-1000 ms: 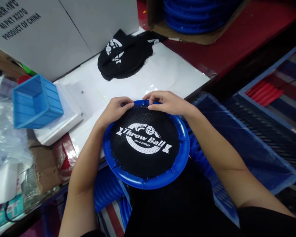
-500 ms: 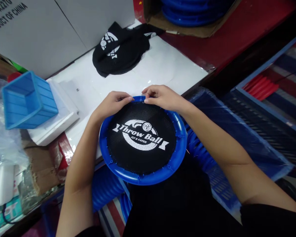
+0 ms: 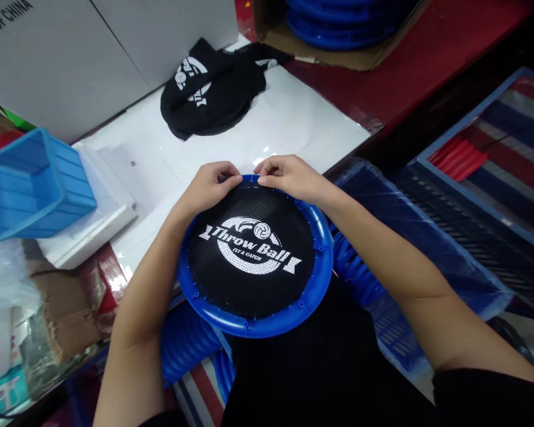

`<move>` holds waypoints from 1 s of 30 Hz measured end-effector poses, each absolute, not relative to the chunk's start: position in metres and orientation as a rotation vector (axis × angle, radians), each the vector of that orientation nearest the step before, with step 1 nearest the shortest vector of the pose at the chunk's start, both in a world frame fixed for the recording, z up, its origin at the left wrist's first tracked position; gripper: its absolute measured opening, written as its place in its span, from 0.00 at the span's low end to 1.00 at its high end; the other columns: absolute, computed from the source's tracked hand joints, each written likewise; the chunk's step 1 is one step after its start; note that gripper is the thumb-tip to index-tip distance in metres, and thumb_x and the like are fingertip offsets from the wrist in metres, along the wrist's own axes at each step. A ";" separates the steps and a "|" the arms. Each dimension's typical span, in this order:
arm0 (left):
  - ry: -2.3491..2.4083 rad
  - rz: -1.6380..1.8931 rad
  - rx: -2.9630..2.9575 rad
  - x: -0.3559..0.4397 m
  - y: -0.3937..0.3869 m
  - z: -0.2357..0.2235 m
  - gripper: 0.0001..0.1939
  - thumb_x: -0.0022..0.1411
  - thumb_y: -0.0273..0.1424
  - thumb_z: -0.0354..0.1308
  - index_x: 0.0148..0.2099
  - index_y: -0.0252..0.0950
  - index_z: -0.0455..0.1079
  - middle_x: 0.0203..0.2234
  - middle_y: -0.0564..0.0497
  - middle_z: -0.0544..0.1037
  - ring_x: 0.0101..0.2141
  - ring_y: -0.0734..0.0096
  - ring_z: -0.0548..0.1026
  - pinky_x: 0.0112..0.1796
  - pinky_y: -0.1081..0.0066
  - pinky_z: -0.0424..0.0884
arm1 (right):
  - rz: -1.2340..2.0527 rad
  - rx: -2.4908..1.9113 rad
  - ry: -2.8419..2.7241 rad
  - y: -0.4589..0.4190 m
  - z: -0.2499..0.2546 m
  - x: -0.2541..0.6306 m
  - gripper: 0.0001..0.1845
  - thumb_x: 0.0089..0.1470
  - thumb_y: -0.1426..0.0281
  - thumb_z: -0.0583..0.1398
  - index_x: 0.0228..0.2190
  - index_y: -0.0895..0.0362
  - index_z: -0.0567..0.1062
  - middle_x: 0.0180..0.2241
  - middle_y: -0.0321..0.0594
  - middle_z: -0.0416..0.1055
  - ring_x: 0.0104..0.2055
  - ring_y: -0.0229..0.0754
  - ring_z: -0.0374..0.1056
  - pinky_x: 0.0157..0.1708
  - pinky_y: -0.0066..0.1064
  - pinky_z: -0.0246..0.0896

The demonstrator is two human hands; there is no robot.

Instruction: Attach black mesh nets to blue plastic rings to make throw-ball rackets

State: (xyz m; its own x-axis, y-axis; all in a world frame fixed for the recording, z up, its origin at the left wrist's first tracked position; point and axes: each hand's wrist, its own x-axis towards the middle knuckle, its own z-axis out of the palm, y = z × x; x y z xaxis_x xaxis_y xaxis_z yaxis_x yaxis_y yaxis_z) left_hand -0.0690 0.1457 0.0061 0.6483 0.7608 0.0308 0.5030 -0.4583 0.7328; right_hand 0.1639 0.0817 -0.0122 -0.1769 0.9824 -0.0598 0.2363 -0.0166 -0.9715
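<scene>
My left hand (image 3: 213, 181) and right hand (image 3: 289, 177): both curled, fingertips pinching the far edge of the black mesh (image 3: 251, 252) where it meets the blue ring (image 3: 324, 261). Thumbs nearly touching each other at the top of the ring. Neither hand nearer than the other; both sit on the same stretch of rim.

Ring and mesh form one round disc, so no long axis. It lies flat, directly toward my body from the fingertips, with the white printed logo facing up. Its far edge rests over the near edge of the bench (image 3: 293, 124); the rest hangs out over my lap.

Beyond the fingertips: bare white sheet on the bench, open room there. Further out and slightly left, a heap of loose black mesh pieces (image 3: 211, 95), well apart.

Left of my left hand: blue basket (image 3: 35, 184), tipped on its side, on a white block, near but not touching my arm.

Under the disc, left and right: more blue rings (image 3: 187, 341) stacked low. Far ahead to the right, a cardboard box (image 3: 338, 56) holding further blue rings.

Bench edge runs diagonally just off my right wrist.
</scene>
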 end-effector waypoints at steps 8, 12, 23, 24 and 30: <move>0.997 0.472 2.282 -0.064 0.146 0.006 0.06 0.61 0.33 0.61 0.34 0.37 0.77 0.31 0.50 0.81 0.35 0.64 0.77 0.45 0.60 0.74 | 1.003 -1.413 -1.588 0.076 -0.011 0.156 0.05 0.56 0.69 0.66 0.29 0.54 0.75 0.46 0.46 0.80 0.51 0.53 0.75 0.58 0.52 0.70; 0.998 0.450 2.217 -0.067 0.150 0.008 0.07 0.60 0.34 0.62 0.35 0.36 0.79 0.30 0.50 0.81 0.35 0.65 0.76 0.45 0.61 0.75 | 1.061 -1.390 -1.548 0.077 -0.014 0.158 0.05 0.55 0.69 0.66 0.30 0.54 0.75 0.47 0.45 0.81 0.52 0.52 0.75 0.60 0.52 0.70; 0.877 0.397 2.229 -0.073 0.157 0.012 0.07 0.60 0.35 0.63 0.34 0.38 0.80 0.32 0.48 0.82 0.34 0.65 0.76 0.43 0.61 0.76 | 1.249 -1.246 -1.510 0.079 -0.015 0.165 0.07 0.53 0.66 0.68 0.29 0.53 0.76 0.50 0.44 0.80 0.53 0.51 0.75 0.62 0.50 0.69; 0.878 0.390 2.258 -0.072 0.157 0.012 0.06 0.60 0.34 0.63 0.34 0.38 0.79 0.31 0.48 0.81 0.34 0.65 0.76 0.43 0.61 0.76 | 1.256 -1.250 -1.513 0.079 -0.015 0.165 0.07 0.54 0.65 0.68 0.30 0.53 0.76 0.50 0.44 0.80 0.53 0.51 0.75 0.62 0.51 0.69; 0.963 0.402 2.308 -0.066 0.154 0.008 0.03 0.56 0.29 0.62 0.32 0.38 0.77 0.29 0.51 0.79 0.33 0.65 0.75 0.41 0.62 0.74 | 1.171 -1.308 -1.616 0.085 -0.017 0.164 0.05 0.54 0.68 0.67 0.29 0.53 0.76 0.47 0.44 0.79 0.52 0.52 0.74 0.61 0.52 0.69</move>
State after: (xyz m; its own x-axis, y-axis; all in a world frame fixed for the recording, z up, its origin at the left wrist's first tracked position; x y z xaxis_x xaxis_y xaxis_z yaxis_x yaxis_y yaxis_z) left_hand -0.0662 0.1542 0.0084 0.6911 0.7213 0.0460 0.5396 -0.5573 0.6311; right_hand 0.1638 0.0854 -0.0171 -0.2086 0.9780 -0.0001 0.3047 0.0649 -0.9502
